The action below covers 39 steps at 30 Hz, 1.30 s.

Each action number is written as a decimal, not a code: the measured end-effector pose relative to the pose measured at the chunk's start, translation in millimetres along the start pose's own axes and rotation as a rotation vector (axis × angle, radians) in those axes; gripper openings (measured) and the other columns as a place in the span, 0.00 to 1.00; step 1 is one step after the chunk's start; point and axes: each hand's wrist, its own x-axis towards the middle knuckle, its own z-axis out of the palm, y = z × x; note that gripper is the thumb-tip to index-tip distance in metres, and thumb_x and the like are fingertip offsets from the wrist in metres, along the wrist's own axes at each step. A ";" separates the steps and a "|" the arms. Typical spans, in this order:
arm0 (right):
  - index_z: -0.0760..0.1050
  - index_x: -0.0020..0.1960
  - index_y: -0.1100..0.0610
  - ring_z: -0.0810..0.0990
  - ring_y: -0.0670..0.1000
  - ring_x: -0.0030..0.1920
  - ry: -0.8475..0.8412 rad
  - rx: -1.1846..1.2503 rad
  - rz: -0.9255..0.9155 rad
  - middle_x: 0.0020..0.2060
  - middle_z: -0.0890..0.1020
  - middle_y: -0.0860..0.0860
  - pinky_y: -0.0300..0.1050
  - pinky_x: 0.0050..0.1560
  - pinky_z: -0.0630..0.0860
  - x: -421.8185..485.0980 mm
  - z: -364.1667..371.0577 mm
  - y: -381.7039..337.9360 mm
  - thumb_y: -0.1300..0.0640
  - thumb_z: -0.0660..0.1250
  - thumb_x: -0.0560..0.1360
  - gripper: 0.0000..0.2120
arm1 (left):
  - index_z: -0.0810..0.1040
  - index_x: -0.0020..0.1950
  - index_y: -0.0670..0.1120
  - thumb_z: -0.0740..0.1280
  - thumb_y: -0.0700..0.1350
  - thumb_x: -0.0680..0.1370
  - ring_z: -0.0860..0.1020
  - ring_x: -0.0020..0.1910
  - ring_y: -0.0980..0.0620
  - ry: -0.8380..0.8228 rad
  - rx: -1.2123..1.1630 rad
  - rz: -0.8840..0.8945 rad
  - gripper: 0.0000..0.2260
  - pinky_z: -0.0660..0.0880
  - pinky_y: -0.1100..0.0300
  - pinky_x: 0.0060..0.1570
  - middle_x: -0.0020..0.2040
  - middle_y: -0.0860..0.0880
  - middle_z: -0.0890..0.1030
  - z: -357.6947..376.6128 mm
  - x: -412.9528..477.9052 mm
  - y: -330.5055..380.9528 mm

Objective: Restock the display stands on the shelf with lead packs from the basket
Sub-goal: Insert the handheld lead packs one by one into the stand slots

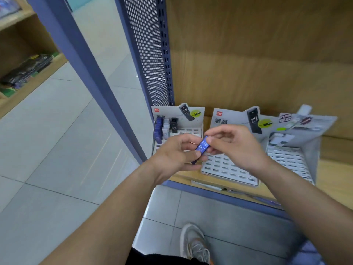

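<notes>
A blue lead pack (202, 146) marked HB 0.7 is held between both hands above the shelf. My left hand (176, 155) grips its lower end, and my right hand (235, 144) pinches its upper end. Behind the hands stand three grey slotted display stands. The left stand (193, 119) holds a few blue, white and black packs at its back left. Rows of open slots cover the middle stand (227, 167). At the right, the third stand (292, 155) has white packs at its back. No basket is in view.
The wooden shelf (328, 173) has a blue front edge and a perforated blue side panel (150, 54). A tiled aisle lies to the left, with another shelf unit (24, 73) of dark packets beyond. A shoe (194, 243) is on the floor below.
</notes>
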 end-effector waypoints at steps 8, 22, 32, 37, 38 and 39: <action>0.83 0.46 0.54 0.85 0.53 0.39 0.328 -0.215 -0.009 0.39 0.85 0.55 0.50 0.47 0.84 -11.9 -78.1 43.3 0.62 0.73 0.75 0.04 | 0.78 0.63 0.49 0.68 0.44 0.80 0.79 0.44 0.54 0.167 0.546 -0.015 0.11 0.75 0.66 0.42 0.56 0.50 0.82 44.2 39.9 -19.3; 0.83 0.48 0.63 0.82 0.51 0.38 0.312 -0.651 -0.216 0.41 0.85 0.55 0.49 0.47 0.82 58.7 -64.4 107.5 0.66 0.71 0.75 0.03 | 0.67 0.76 0.54 0.68 0.46 0.81 0.77 0.53 0.50 0.214 0.824 -0.048 0.24 0.74 0.58 0.53 0.61 0.51 0.80 33.2 86.9 -56.2; 0.84 0.49 0.60 0.82 0.48 0.39 0.297 -0.608 -0.287 0.43 0.84 0.53 0.36 0.47 0.79 59.0 -62.8 119.5 0.65 0.72 0.75 0.05 | 0.69 0.73 0.55 0.65 0.45 0.81 0.81 0.51 0.48 0.241 0.840 -0.070 0.20 0.79 0.49 0.55 0.49 0.54 0.85 39.0 93.1 -70.7; 0.84 0.49 0.60 0.81 0.51 0.41 0.216 -0.710 -0.336 0.42 0.83 0.53 0.46 0.47 0.80 58.2 -63.1 121.2 0.65 0.72 0.75 0.04 | 0.69 0.71 0.55 0.65 0.46 0.80 0.81 0.50 0.46 0.243 0.862 -0.076 0.19 0.79 0.48 0.54 0.46 0.54 0.85 39.9 96.0 -75.5; 0.84 0.49 0.60 0.81 0.52 0.42 0.208 -0.728 -0.342 0.42 0.83 0.53 0.46 0.47 0.79 59.0 -63.2 121.8 0.65 0.72 0.75 0.04 | 0.69 0.71 0.55 0.65 0.46 0.80 0.81 0.50 0.46 0.240 0.868 -0.080 0.19 0.79 0.47 0.54 0.46 0.54 0.85 39.8 96.6 -76.2; 0.83 0.49 0.60 0.80 0.52 0.42 0.202 -0.756 -0.357 0.42 0.83 0.54 0.46 0.46 0.77 60.9 -63.0 122.9 0.65 0.71 0.76 0.04 | 0.68 0.71 0.55 0.65 0.46 0.80 0.81 0.50 0.46 0.235 0.871 -0.083 0.19 0.79 0.47 0.54 0.46 0.54 0.85 39.6 96.9 -77.1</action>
